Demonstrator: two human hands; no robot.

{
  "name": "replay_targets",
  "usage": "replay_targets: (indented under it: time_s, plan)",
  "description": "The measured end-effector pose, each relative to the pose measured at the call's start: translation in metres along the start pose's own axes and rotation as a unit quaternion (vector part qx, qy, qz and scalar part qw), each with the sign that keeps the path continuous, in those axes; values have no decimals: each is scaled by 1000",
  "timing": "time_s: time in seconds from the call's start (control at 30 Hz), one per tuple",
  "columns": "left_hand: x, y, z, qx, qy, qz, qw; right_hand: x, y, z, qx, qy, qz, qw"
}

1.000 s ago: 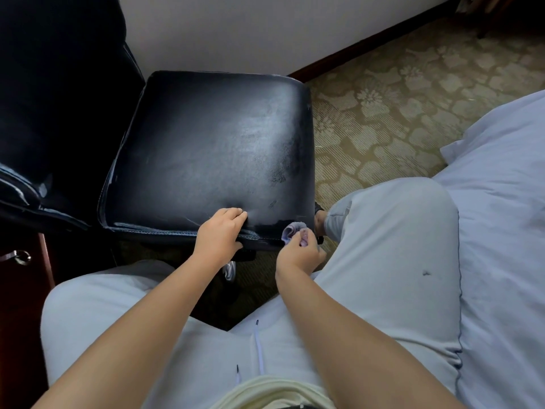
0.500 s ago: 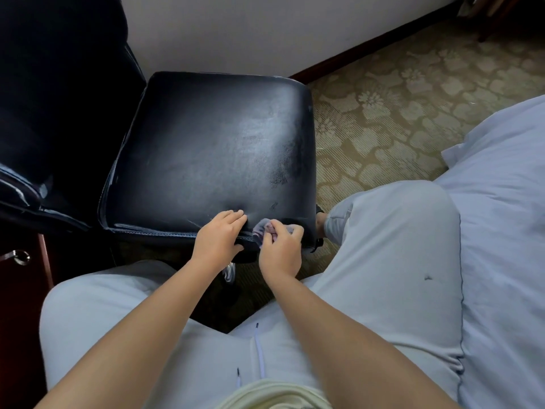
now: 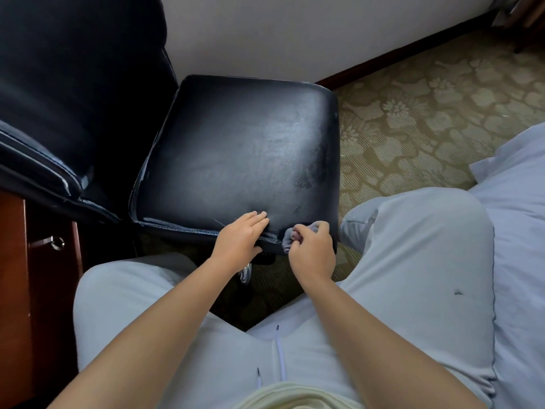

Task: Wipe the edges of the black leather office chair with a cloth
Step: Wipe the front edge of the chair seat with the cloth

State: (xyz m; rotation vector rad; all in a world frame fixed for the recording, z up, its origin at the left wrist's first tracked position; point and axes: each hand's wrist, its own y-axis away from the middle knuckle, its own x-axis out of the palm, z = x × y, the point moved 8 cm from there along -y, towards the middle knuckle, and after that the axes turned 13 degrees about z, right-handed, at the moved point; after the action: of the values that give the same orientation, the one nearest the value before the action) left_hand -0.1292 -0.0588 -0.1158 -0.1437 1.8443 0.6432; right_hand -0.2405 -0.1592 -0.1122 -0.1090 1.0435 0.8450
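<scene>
The black leather office chair seat (image 3: 236, 149), square with rounded corners, shows scuffed, dulled patches and pale stitching along its near edge. The left hand (image 3: 240, 240) lies flat, fingers together, on that edge. The right hand (image 3: 312, 249) is pinched on a small crumpled grey cloth (image 3: 287, 242) pressed against the near-right corner.

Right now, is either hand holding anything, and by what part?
The right hand holds a bunched cloth, pinched in its fingertips against the seat's near edge. The left hand holds nothing; it rests flat on that edge.
</scene>
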Motion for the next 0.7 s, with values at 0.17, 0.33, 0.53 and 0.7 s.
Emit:
replay_targets:
  time_s: [0.17, 0.33, 0.53, 0.7]
  plan:
    - [0, 1, 5, 3, 24, 1, 1000, 13, 10, 17, -109, 67, 22, 992]
    - [-3, 1, 14, -11, 15, 5, 1000, 27, 10, 40, -179, 125, 6, 976]
    - [-2, 1, 17, -7, 2, 27, 1000, 26, 3, 17, -96, 112, 0, 989]
    - [-2, -1, 18, -5, -10, 33, 999, 34, 7, 49, -189, 119, -3, 975]
